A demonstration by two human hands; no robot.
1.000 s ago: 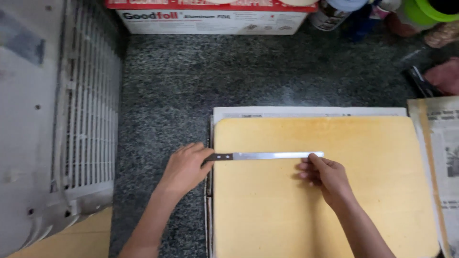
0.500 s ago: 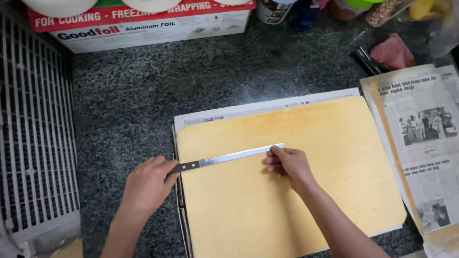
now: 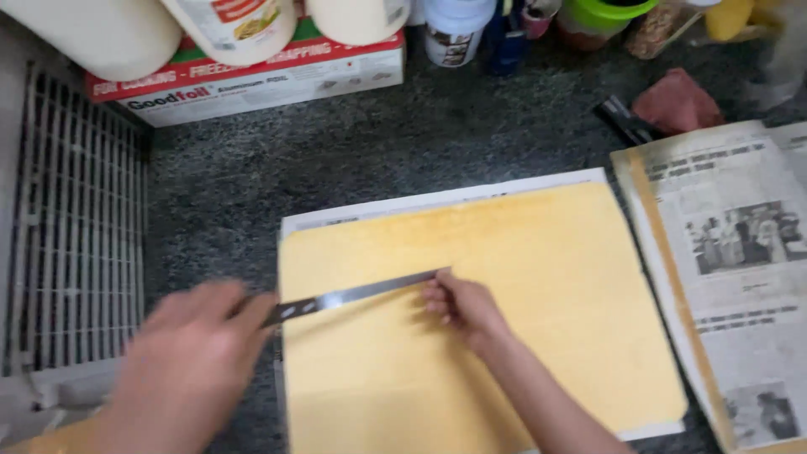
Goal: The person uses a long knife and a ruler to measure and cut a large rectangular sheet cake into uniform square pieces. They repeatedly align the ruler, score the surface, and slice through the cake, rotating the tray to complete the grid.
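A large yellow sheet (image 3: 521,277) lies on a white sheet on the dark speckled counter (image 3: 252,176). A long metal ruler (image 3: 361,294) rests across the yellow sheet's left part, slanting up to the right. My left hand (image 3: 189,353), blurred, holds the ruler's dark left end past the sheet's edge. The fingertips of my right hand (image 3: 462,307) press down on the ruler's right end.
A white slatted rack (image 3: 76,244) fills the left side. A long foil box (image 3: 252,80), bottles and jars line the back. A newspaper (image 3: 731,269) lies at the right, with a pink cloth (image 3: 677,101) and a dark object behind it.
The view has shifted, so the sheet now sits further right and lower. My left hand has slid down and left along the ruler's end; the right hand still presses the ruler.
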